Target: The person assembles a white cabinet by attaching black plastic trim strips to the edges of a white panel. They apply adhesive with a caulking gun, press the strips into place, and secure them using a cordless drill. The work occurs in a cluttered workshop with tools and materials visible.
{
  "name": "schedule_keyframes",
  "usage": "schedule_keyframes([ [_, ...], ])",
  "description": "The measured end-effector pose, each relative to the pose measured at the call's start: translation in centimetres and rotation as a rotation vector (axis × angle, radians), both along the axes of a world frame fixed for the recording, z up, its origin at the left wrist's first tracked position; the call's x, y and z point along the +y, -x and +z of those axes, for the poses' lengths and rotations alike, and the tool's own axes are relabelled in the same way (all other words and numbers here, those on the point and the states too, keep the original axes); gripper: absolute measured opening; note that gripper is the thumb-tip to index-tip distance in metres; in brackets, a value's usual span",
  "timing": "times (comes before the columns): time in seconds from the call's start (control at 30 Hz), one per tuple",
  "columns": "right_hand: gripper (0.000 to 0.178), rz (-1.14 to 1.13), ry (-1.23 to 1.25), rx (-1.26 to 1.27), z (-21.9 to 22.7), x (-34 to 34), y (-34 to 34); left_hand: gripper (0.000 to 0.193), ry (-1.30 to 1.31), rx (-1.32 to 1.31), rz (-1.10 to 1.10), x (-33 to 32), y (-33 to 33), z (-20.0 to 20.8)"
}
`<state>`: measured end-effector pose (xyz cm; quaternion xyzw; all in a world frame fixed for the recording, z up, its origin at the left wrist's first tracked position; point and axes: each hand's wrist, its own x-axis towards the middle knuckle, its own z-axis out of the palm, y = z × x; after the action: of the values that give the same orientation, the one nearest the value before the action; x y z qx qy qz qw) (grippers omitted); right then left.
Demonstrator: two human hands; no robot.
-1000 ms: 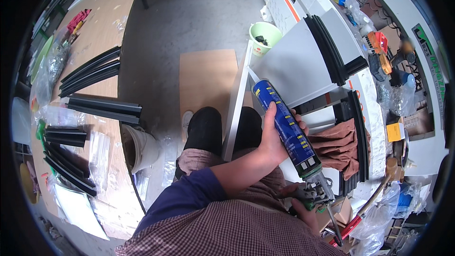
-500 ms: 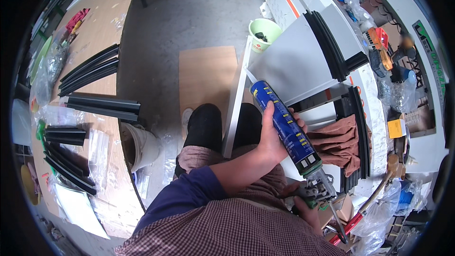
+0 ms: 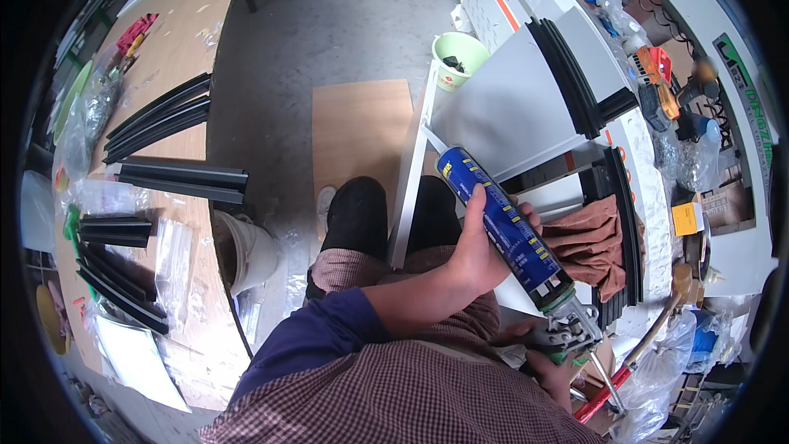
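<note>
While the floor (image 3: 275, 45) leaves moving room between the left counter (image 3: 177, 41) and a narrow white strip (image 3: 411, 173), the sealant gun (image 3: 534, 255) slants toward that strip — left hand (image 3: 481, 259) clasping the barrel, right hand's (image 3: 552, 374) grip around the handle. Work looks underway, nozzle (image 3: 436, 141) by the strip's edge; how much is finished, I can't tell.

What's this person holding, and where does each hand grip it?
A caulking gun loaded with a blue cartridge: the left hand grips the cartridge around its middle, the right hand the handle behind.
</note>
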<state>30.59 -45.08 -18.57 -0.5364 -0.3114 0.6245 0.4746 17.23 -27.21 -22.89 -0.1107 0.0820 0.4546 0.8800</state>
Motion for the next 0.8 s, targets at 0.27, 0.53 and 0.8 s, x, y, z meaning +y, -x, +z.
schedule_keyframes([
  [0.27,0.041,-0.068,-0.033,-0.025,0.6,-2.3,-0.7,0.058,-0.065,-0.063,-0.101,-2.2,-0.2,0.6],
  [0.53,0.038,-0.075,-0.013,0.022,1.2,-4.4,-2.0,0.051,-0.111,-0.188,-0.147,-4.3,-0.4,-0.3],
  [0.8,0.039,-0.007,0.014,-0.002,1.2,-5.4,-2.6,0.053,-0.126,-0.179,-0.194,-5.7,-0.2,-1.1],
])
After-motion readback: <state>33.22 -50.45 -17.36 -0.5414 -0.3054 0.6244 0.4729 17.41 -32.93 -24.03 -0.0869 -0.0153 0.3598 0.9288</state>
